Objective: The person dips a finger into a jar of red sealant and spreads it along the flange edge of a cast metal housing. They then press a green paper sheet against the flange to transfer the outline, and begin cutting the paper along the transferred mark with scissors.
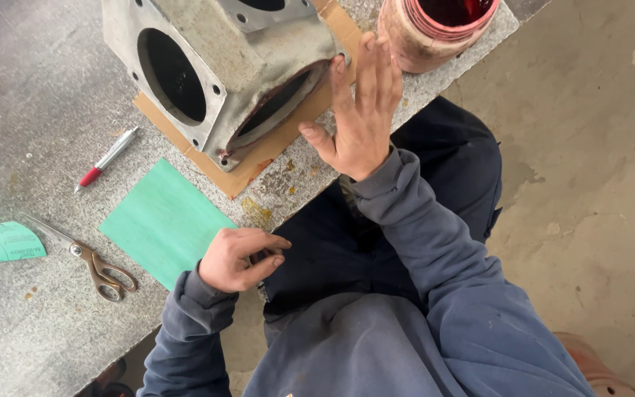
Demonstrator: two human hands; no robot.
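Head view: the right hand [358, 110] is flat, fingers spread wide, pressing on the side of a big grey metal box [214, 66] with round holes. The box sits on a brown cardboard sheet [251, 165] near the front edge of the grey table [31, 103]. The left hand [237, 259] rests at the table's front edge, fingers curled in, touching the corner of a green sheet [159, 220]. Scissors [90, 261] and a folded green paper [1, 242] lie further left. A red and white pen [108, 158] lies behind them. A pink round tub [428, 33] stands at the table's corner.
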